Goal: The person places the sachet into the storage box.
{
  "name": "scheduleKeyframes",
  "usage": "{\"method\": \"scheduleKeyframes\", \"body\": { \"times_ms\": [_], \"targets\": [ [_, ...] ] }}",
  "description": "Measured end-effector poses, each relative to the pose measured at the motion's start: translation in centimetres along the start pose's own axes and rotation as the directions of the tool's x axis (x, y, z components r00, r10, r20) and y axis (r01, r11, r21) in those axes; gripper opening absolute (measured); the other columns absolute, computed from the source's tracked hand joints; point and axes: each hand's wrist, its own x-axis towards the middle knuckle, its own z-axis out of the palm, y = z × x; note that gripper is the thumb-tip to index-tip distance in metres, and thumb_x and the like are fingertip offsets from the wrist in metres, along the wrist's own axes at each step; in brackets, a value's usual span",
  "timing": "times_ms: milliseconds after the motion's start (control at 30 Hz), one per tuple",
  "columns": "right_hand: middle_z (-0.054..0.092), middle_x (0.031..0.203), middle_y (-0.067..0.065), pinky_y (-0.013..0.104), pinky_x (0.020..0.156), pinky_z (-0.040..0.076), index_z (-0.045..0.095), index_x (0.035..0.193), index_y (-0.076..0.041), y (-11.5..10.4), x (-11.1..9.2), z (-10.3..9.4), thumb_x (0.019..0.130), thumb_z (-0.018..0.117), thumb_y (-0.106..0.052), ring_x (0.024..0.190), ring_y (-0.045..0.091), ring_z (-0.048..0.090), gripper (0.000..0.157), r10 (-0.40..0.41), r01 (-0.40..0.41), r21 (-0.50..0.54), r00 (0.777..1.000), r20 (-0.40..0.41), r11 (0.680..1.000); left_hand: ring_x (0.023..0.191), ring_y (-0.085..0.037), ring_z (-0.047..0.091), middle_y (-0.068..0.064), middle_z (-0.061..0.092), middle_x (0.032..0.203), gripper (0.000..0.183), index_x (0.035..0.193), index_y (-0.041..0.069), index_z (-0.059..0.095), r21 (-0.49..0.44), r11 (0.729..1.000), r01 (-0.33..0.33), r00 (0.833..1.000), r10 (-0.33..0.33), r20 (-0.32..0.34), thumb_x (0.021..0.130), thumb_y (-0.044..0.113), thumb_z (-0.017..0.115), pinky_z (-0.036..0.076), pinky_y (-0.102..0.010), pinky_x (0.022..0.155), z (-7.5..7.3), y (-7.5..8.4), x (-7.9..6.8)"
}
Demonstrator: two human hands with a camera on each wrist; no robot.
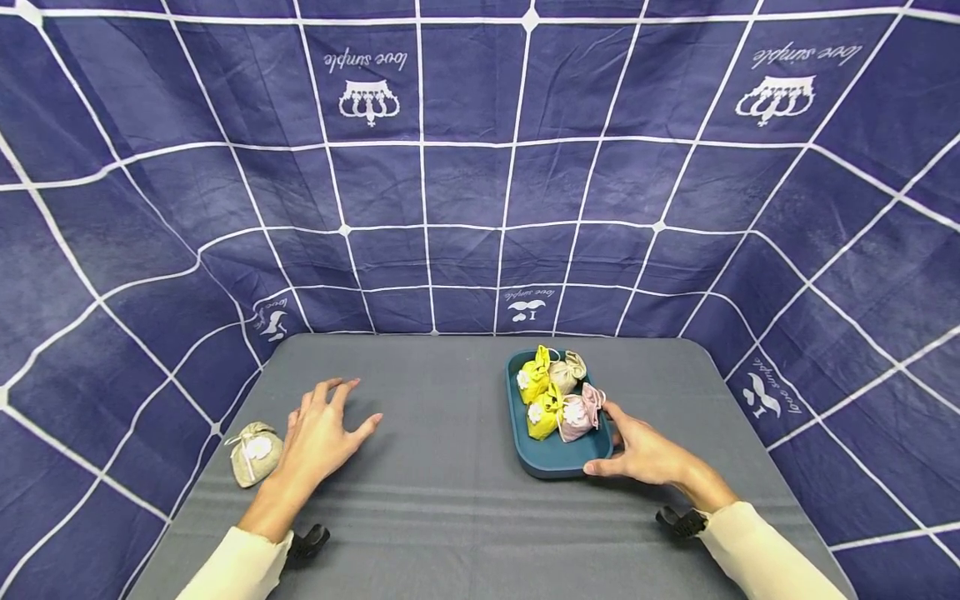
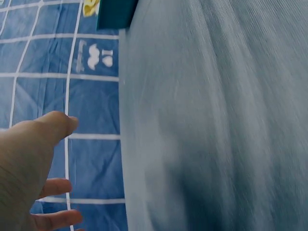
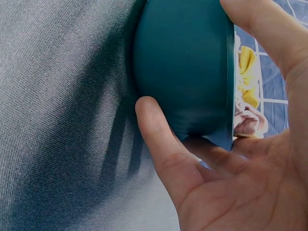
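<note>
A dark teal tray (image 1: pixel 553 468) stands right of the middle of the grey table. It holds two yellow drawstring pouches (image 1: pixel 534 382), a beige pouch (image 1: pixel 562 377) and a pink pouch (image 1: pixel 583 421), some with white flower patches. My right hand (image 1: pixel 648 452) grips the tray's near right corner, thumb at the front and fingers along the right side; the right wrist view shows the fingers on its wall (image 3: pixel 183 62). At the left, my left hand (image 1: pixel 318 437) hovers over the table with fingers spread, holding nothing. Just left of it lies another beige pouch (image 1: pixel 257 458).
Blue cloth with white grid lines (image 1: pixel 465 183) hangs behind the grey table (image 1: pixel 435 517) and along both sides. Black wrist straps (image 1: pixel 307 542) show at both cuffs. The table cloth has slight creases in front.
</note>
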Motion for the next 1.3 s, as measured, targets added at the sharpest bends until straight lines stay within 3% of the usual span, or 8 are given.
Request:
{"method": "scheduleKeyframes", "body": {
  "times_ms": [167, 300, 567, 733, 833, 1000, 1167, 1300],
  "targets": [
    [0.079, 0.115, 0.014, 0.028, 0.083, 0.059, 0.029, 0.174, 0.008, 0.0, 0.1, 0.0, 0.088, 0.103, -0.036, 0.099, 0.018, 0.074, 0.121, -0.009, 0.009, -0.013, 1.0, 0.0, 1.0, 0.145, -0.063, 0.055, -0.032, 0.059, 0.159, 0.077, 0.157, 0.009, 0.066, 0.027, 0.996, 0.083, 0.996, -0.082, -0.019, 0.097, 0.051, 0.09, 0.044, -0.088, 0.107, -0.6, -2.2, -0.7],
    [0.077, 0.115, 0.014, 0.028, 0.082, 0.058, 0.029, 0.174, 0.008, 0.0, 0.1, 0.0, 0.088, 0.103, -0.036, 0.099, 0.019, 0.072, 0.122, 0.001, -0.001, -0.01, 1.0, 0.0, 1.0, 0.148, -0.068, 0.047, -0.035, 0.053, 0.162, 0.086, 0.159, 0.007, 0.062, 0.049, 0.983, 0.174, 0.984, -0.176, 0.024, 0.096, 0.059, 0.089, 0.033, -0.096, 0.113, -1.1, -3.6, -1.1],
    [0.075, 0.137, 0.027, 0.029, 0.086, 0.062, 0.03, 0.174, 0.007, 0.1, 0.0, 0.1, 0.089, 0.103, -0.033, 0.109, 0.023, 0.078, 0.12, -0.008, 0.008, 0.017, 1.0, 0.002, 1.0, 0.157, -0.078, 0.028, -0.046, 0.031, 0.17, 0.111, 0.17, 0.004, 0.045, 0.111, 0.93, 0.35, 0.911, -0.366, 0.189, 0.095, 0.076, 0.083, 0.01, -0.11, 0.111, -1.9, -5.6, -1.6],
    [0.078, 0.134, 0.026, 0.029, 0.086, 0.062, 0.033, 0.172, 0.006, 0.1, 0.0, 0.0, 0.088, 0.103, -0.034, 0.107, 0.022, 0.079, 0.116, -0.032, 0.032, 0.012, 0.999, -0.008, 0.999, 0.159, -0.08, 0.022, -0.05, 0.026, 0.17, 0.114, 0.17, -0.001, 0.043, 0.1, 0.921, 0.376, 0.893, -0.389, 0.226, 0.094, 0.074, 0.084, 0.017, -0.11, 0.109, -1.9, -6.6, -1.5],
    [0.078, 0.132, 0.024, 0.028, 0.086, 0.061, 0.034, 0.172, 0.006, 0.1, 0.0, 0.1, 0.087, 0.103, -0.034, 0.104, 0.02, 0.078, 0.116, -0.036, 0.036, 0.004, 0.999, -0.012, 0.999, 0.158, -0.078, 0.026, -0.048, 0.03, 0.168, 0.109, 0.166, -0.001, 0.047, 0.092, 0.932, 0.352, 0.909, -0.364, 0.205, 0.095, 0.07, 0.087, 0.032, -0.106, 0.107, -1.8, -7.1, -1.6],
    [0.08, 0.122, 0.02, 0.028, 0.082, 0.061, 0.033, 0.172, 0.006, 0.0, 0.0, 0.1, 0.088, 0.103, -0.033, 0.096, 0.017, 0.077, 0.116, -0.032, 0.032, 0.022, 0.999, -0.002, 0.999, 0.148, -0.07, 0.041, -0.042, 0.046, 0.159, 0.095, 0.157, -0.001, 0.06, 0.069, 0.966, 0.249, 0.956, -0.257, 0.141, 0.092, 0.059, 0.094, 0.05, -0.094, 0.097, -1.8, -8.2, -1.7],
    [0.08, 0.12, 0.019, 0.028, 0.081, 0.06, 0.032, 0.173, 0.006, 0.1, 0.0, 0.1, 0.089, 0.103, -0.032, 0.093, 0.016, 0.077, 0.117, -0.026, 0.026, 0.03, 1.0, -0.001, 0.999, 0.131, -0.061, 0.061, -0.033, 0.068, 0.141, 0.079, 0.147, 0.003, 0.074, -0.003, 0.999, 0.052, 0.996, -0.052, 0.071, 0.085, 0.042, 0.103, 0.055, -0.083, 0.097, -1.6, -9.1, -1.5],
    [0.08, 0.126, 0.021, 0.028, 0.083, 0.061, 0.033, 0.172, 0.005, 0.2, 0.0, 0.1, 0.088, 0.103, -0.032, 0.097, 0.015, 0.078, 0.115, -0.032, 0.032, 0.032, 0.999, 0.0, 0.999, 0.117, -0.05, 0.074, -0.018, 0.08, 0.124, 0.071, 0.138, 0.007, 0.081, -0.072, 0.984, -0.16, 0.987, 0.159, -0.017, 0.077, 0.028, 0.109, 0.058, -0.07, 0.099, -1.4, -9.9, -1.2]
  ]
}}
